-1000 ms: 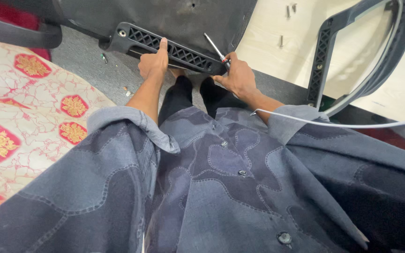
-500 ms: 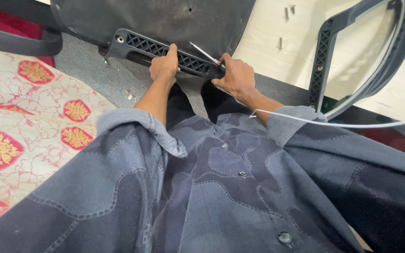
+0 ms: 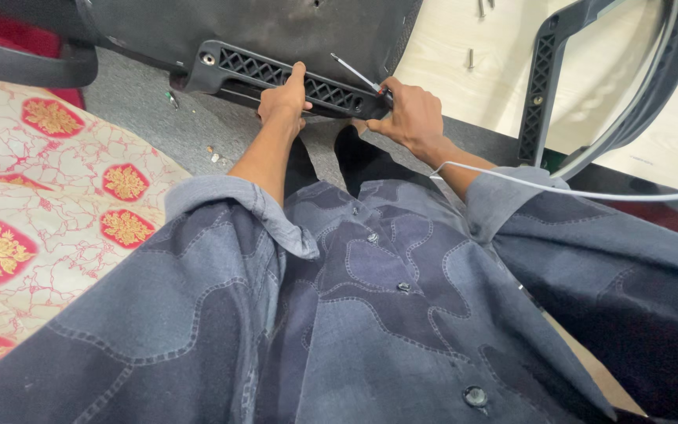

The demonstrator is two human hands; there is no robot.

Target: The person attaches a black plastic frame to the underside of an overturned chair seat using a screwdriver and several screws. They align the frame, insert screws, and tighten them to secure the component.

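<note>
A black plastic chair part with a lattice-ribbed bar (image 3: 276,74) is lying across the far side of the scene, on a grey floor (image 3: 135,110). The bar is being gripped near its middle by the left hand (image 3: 282,98), whose fingers are curled closed over its upper edge. Just to the right, a thin metal tool with a silvery shaft (image 3: 355,73) is being pinched in the closed fingers of the right hand (image 3: 406,118), its shaft slanting up and to the left over the bar. A second black frame piece (image 3: 547,86) is standing at the far right on a pale wooden floor (image 3: 464,94), where loose screws (image 3: 470,57) are lying. A red and cream patterned mat (image 3: 49,196) is spread at the left. A white cable (image 3: 559,191) is running across the right sleeve
</note>
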